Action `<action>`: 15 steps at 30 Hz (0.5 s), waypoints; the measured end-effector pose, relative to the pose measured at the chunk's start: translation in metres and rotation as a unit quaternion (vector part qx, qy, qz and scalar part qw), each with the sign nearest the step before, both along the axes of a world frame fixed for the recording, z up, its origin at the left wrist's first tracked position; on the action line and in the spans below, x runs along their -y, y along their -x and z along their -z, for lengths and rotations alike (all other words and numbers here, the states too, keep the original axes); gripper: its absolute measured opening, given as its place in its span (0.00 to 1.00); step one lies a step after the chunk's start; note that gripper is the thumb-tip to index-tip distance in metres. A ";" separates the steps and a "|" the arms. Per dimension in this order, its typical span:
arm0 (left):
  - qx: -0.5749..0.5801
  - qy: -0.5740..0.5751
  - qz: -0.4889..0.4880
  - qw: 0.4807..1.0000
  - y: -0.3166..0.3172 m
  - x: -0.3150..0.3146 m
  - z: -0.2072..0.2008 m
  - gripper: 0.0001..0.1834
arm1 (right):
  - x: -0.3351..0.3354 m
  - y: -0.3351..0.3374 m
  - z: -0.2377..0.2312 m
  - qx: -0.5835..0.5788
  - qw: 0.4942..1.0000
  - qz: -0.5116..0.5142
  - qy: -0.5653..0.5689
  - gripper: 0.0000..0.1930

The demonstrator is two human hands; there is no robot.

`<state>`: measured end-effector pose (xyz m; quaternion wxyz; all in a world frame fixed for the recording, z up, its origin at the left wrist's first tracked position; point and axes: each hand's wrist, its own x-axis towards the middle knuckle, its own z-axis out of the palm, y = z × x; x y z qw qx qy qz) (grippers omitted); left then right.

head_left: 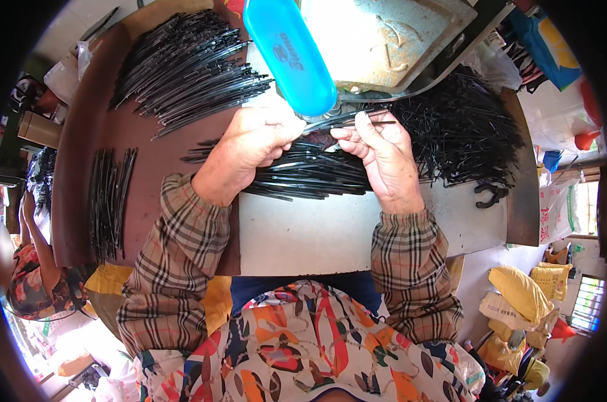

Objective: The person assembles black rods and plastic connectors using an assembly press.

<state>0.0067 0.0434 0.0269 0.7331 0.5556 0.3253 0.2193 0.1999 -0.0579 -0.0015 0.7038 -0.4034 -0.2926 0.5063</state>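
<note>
Thin black rods, like narrow metal ribs, span the space between my hands just below the blue part of a machine. My left hand is closed, pinching their left end. With thumb and fingers, my right hand pinches the right end. Exactly how many rods are held cannot be made out. Beneath my hands lies a loose bundle of similar black rods, partly covered by my left wrist. The rounded blue cover sits right above the held rods, beside a worn metal plate.
A large stack of black rods fills the table's far left; a smaller stack lies near left. A tangled heap covers the right, with a black curved tool below it. Another person's arm shows at far left. Yellow sacks stand right.
</note>
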 end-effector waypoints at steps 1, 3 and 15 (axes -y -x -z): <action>0.008 0.008 0.000 1.000 0.000 0.000 0.001 0.06 | 0.000 0.000 0.000 -0.001 1.000 0.001 0.000 0.10; 0.010 0.012 -0.003 1.000 0.000 0.001 0.000 0.06 | 0.000 0.001 0.000 0.001 1.000 0.006 -0.001 0.10; 0.013 -0.015 -0.020 1.000 -0.005 0.005 -0.001 0.06 | -0.002 0.001 0.004 0.010 0.999 0.026 -0.021 0.07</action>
